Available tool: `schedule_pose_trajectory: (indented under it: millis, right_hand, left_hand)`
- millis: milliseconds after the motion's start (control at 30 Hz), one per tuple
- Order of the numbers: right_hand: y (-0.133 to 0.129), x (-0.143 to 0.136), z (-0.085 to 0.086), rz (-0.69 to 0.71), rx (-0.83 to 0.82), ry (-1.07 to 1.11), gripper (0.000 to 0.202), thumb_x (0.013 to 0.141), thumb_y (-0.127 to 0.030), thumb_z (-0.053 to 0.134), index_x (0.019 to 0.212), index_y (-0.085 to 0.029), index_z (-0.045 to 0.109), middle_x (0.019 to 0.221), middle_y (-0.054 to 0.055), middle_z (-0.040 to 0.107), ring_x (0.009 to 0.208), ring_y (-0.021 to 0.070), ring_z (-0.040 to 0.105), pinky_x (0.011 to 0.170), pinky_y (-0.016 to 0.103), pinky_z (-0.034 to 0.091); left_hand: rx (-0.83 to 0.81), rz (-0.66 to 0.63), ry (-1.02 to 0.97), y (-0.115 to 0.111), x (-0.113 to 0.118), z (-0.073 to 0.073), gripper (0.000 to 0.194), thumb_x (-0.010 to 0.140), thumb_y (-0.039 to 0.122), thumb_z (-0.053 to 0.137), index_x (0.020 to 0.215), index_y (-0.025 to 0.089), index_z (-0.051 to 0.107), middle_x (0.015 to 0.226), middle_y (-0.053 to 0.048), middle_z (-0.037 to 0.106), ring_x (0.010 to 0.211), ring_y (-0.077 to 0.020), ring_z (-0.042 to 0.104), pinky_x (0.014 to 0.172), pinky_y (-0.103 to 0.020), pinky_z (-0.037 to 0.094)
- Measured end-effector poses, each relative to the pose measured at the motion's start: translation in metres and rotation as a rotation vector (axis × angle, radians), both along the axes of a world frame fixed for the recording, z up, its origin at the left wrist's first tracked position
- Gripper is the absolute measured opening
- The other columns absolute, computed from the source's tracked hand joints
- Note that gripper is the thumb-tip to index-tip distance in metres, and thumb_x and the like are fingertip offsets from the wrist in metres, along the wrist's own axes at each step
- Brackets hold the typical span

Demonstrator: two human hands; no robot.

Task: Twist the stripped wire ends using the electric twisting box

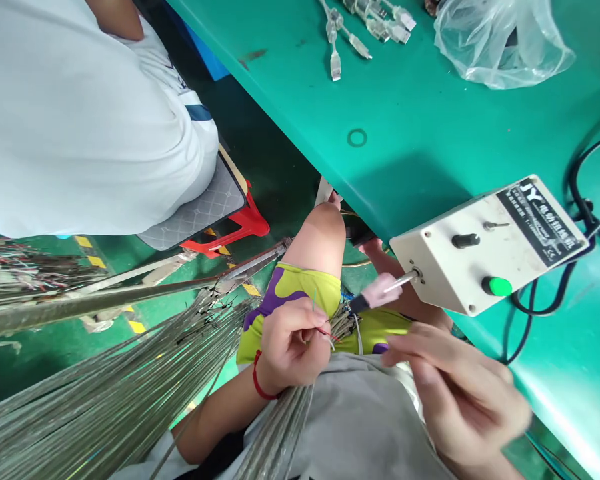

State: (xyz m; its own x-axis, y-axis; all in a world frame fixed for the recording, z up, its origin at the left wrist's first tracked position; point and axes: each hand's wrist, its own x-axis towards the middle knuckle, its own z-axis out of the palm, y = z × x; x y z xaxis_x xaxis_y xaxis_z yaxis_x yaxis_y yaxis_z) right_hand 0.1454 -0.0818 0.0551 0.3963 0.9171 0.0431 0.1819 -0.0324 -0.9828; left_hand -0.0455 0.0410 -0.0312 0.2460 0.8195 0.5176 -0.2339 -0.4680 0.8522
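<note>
My left hand (293,347) is closed around the ends of a thick bundle of grey cables (130,387) that runs off to the lower left over my lap. Thin coloured wire tips (343,327) stick out past its fingers. My right hand (455,387) hovers just to the right, blurred, fingers pinched together near the wire tips; I cannot tell whether it holds a wire. Above the hands a cream-coloured box machine (485,247) sits on the edge of the green table (380,100), with a metal shaft and pink-tipped clip (380,291) pointing at the wires.
Another person in a white shirt (80,113) sits at the left on a red stool (230,233). Clear USB plugs (360,27) and a plastic bag (500,40) lie on the far table. Black cords (580,200) run from the machine. More cable bundles (30,273) lie at left.
</note>
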Motion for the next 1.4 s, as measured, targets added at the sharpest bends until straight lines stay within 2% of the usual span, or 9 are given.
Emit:
schedule_pose_trajectory:
  millis: [100, 200, 300, 433, 733, 1033, 1167, 1300, 1400]
  right_hand:
    - [0.024, -0.026, -0.003, 0.037, -0.022, -0.068, 0.021, 0.103, -0.018, 0.086, 0.114, -0.032, 0.097, 0.079, 0.004, 0.089, 0.058, 0.0235, 0.08, 0.053, 0.033, 0.06]
    - [0.036, -0.04, -0.01, 0.013, -0.127, 0.217, 0.008, 0.102, -0.028, 0.093, 0.106, -0.032, 0.098, 0.068, 0.001, 0.084, 0.049, 0.0187, 0.073, 0.045, 0.026, 0.054]
    - [0.037, -0.045, -0.017, 0.007, -0.172, 0.533, 0.004, 0.1, -0.033, 0.098, 0.103, -0.034, 0.098, 0.066, -0.001, 0.081, 0.05, 0.0151, 0.069, 0.05, 0.023, 0.057]
    - [0.034, -0.047, -0.023, 0.011, -0.182, 0.693, 0.003, 0.099, -0.034, 0.1, 0.102, -0.033, 0.098, 0.07, 0.0, 0.081, 0.05, 0.0114, 0.061, 0.051, 0.022, 0.053]
    - [0.031, -0.043, -0.028, 0.031, -0.188, 0.713, 0.009, 0.102, -0.037, 0.097, 0.101, -0.028, 0.096, 0.061, -0.003, 0.072, 0.046, 0.0079, 0.043, 0.047, 0.02, 0.039]
    - [0.03, -0.041, -0.03, 0.016, -0.193, 0.736, 0.01, 0.101, -0.037, 0.098, 0.098, -0.028, 0.096, 0.058, -0.005, 0.066, 0.046, 0.0076, 0.038, 0.045, 0.02, 0.035]
    - [0.031, -0.04, -0.028, 0.03, -0.186, 0.719, 0.012, 0.102, -0.038, 0.097, 0.097, -0.026, 0.095, 0.058, -0.004, 0.069, 0.043, 0.0082, 0.041, 0.042, 0.02, 0.037]
    - [0.032, -0.038, -0.025, 0.051, -0.098, 0.468, 0.006, 0.105, -0.025, 0.091, 0.101, -0.029, 0.093, 0.065, -0.003, 0.078, 0.047, 0.0111, 0.058, 0.048, 0.021, 0.047]
    - [0.032, -0.037, -0.023, 0.092, 0.069, 0.187, 0.021, 0.1, -0.011, 0.088, 0.11, -0.028, 0.092, 0.07, -0.002, 0.08, 0.056, 0.0144, 0.066, 0.053, 0.025, 0.05]
  left_hand:
    - [0.082, 0.017, 0.03, 0.0, 0.001, 0.001, 0.021, 0.109, 0.013, 0.069, 0.127, 0.023, 0.072, 0.074, 0.005, 0.068, 0.053, -0.0119, 0.063, 0.054, -0.023, 0.054]
    - [0.159, -0.017, 0.02, 0.001, 0.004, 0.005, 0.025, 0.109, 0.012, 0.067, 0.132, 0.023, 0.071, 0.073, 0.005, 0.072, 0.051, -0.0127, 0.065, 0.058, -0.025, 0.059]
    - [0.197, -0.045, 0.004, 0.001, 0.007, 0.005, 0.026, 0.109, 0.012, 0.068, 0.133, 0.022, 0.071, 0.07, 0.005, 0.07, 0.048, -0.0133, 0.062, 0.054, -0.026, 0.054]
    - [0.228, -0.049, 0.022, 0.0, 0.008, 0.001, 0.033, 0.107, 0.013, 0.068, 0.138, 0.023, 0.07, 0.07, 0.004, 0.072, 0.045, -0.015, 0.057, 0.05, -0.03, 0.048]
    - [0.145, -0.223, 0.076, 0.004, 0.0, 0.005, 0.021, 0.109, 0.017, 0.067, 0.127, 0.027, 0.065, 0.071, 0.006, 0.068, 0.049, -0.0139, 0.059, 0.055, -0.028, 0.048]
    - [0.176, -0.296, 0.049, 0.004, 0.007, 0.013, 0.006, 0.117, 0.028, 0.058, 0.12, 0.025, 0.063, 0.068, 0.006, 0.065, 0.047, -0.0136, 0.052, 0.054, -0.031, 0.042]
    - [0.161, -0.308, 0.056, 0.001, 0.007, 0.012, 0.009, 0.12, 0.033, 0.056, 0.117, 0.027, 0.063, 0.066, 0.006, 0.064, 0.046, -0.0137, 0.052, 0.054, -0.031, 0.041]
    - [0.139, -0.262, 0.058, -0.001, 0.003, 0.011, 0.007, 0.117, 0.026, 0.06, 0.118, 0.025, 0.067, 0.069, 0.004, 0.07, 0.05, -0.0145, 0.058, 0.057, -0.031, 0.045]
    - [0.125, -0.162, 0.04, -0.002, 0.003, 0.01, 0.005, 0.114, 0.024, 0.065, 0.117, 0.023, 0.069, 0.072, 0.003, 0.073, 0.052, -0.0141, 0.062, 0.058, -0.029, 0.051]
